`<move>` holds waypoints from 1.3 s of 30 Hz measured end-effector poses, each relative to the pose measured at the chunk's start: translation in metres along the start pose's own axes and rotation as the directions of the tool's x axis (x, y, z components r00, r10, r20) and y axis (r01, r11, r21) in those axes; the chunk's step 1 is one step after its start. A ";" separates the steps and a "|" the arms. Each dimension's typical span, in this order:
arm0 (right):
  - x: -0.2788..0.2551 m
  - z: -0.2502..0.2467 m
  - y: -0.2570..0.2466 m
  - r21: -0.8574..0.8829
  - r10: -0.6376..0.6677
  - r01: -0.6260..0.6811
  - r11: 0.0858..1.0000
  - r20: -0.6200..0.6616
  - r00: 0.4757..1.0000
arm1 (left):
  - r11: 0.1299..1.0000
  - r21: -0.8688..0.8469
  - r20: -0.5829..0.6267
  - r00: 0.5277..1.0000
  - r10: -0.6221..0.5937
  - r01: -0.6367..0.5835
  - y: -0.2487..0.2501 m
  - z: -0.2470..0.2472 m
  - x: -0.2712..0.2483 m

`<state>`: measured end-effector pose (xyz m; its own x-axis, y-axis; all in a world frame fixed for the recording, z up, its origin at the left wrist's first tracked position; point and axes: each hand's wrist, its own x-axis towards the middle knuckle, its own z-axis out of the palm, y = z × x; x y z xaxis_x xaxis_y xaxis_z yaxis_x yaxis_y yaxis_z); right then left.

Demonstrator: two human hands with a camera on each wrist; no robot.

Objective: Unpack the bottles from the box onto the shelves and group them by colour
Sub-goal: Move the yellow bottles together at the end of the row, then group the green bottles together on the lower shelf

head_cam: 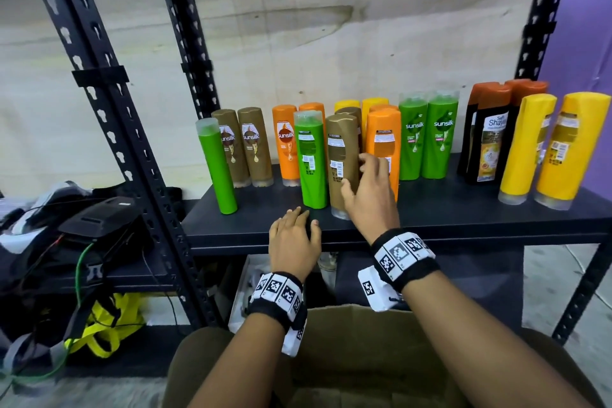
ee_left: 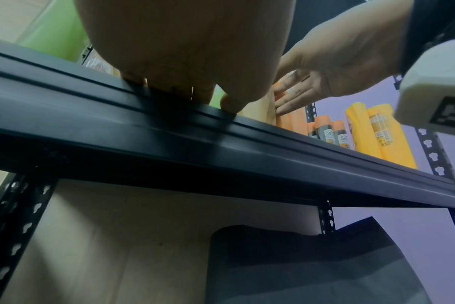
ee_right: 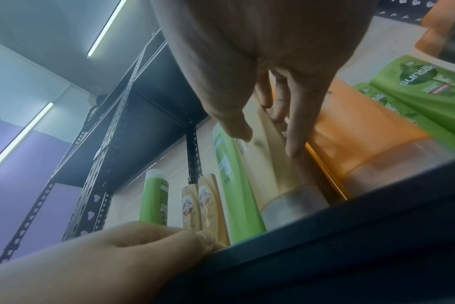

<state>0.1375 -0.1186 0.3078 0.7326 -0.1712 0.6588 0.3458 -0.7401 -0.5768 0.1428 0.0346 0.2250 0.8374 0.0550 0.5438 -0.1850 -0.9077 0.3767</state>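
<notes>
The box is nearest at 6 o'clock, its inside cut off. The left hand rests relaxed and empty on the front edge of the shelf. At its 1 o'clock, the right hand seems to clasp the brown bottle in its fingers. That bottle is tight between a green bottle and an orange bottle. There is bare shelf at 3 o'clock. The rear bottles are partly hidden.

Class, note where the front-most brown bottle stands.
In the head view the brown bottle stands near the front of the shelf, with a green bottle left of it, an orange bottle right, and the right hand gripping it.

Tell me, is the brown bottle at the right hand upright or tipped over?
Upright. The brown bottle stands cap-down on the shelf, clear cap flat on it; the right hand holds it.
</notes>
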 end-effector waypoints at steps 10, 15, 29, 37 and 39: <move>0.015 0.005 -0.035 -0.104 -0.174 0.192 0.976 0.166 0.971 | 0.944 -0.319 -0.140 0.981 -0.134 0.083 -0.022 -0.037 0.024; 0.034 0.007 -0.065 -0.208 -0.299 0.347 0.914 0.231 0.926 | 0.918 -0.368 -0.290 0.920 -0.262 0.145 -0.054 -0.063 0.052; 0.117 0.026 -0.110 -0.582 -0.300 0.403 0.706 0.270 0.915 | 0.869 -0.439 -0.171 0.929 -0.329 0.227 -0.111 -0.060 0.088; 0.110 0.048 -0.108 -0.575 -0.279 0.440 0.690 0.350 0.894 | 0.806 -0.482 -0.067 0.903 -0.424 0.343 -0.122 -0.062 0.092; 0.110 0.046 -0.109 -0.556 -0.277 0.445 0.702 0.362 0.890 | 0.804 -0.475 -0.072 0.894 -0.442 0.358 -0.124 -0.063 0.091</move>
<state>0.2077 -0.0265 0.4210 0.7686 0.2880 0.5712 0.2426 -0.9574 0.1564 0.2099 0.1782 0.2749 0.7933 0.4802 0.3742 -0.0928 -0.5121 0.8539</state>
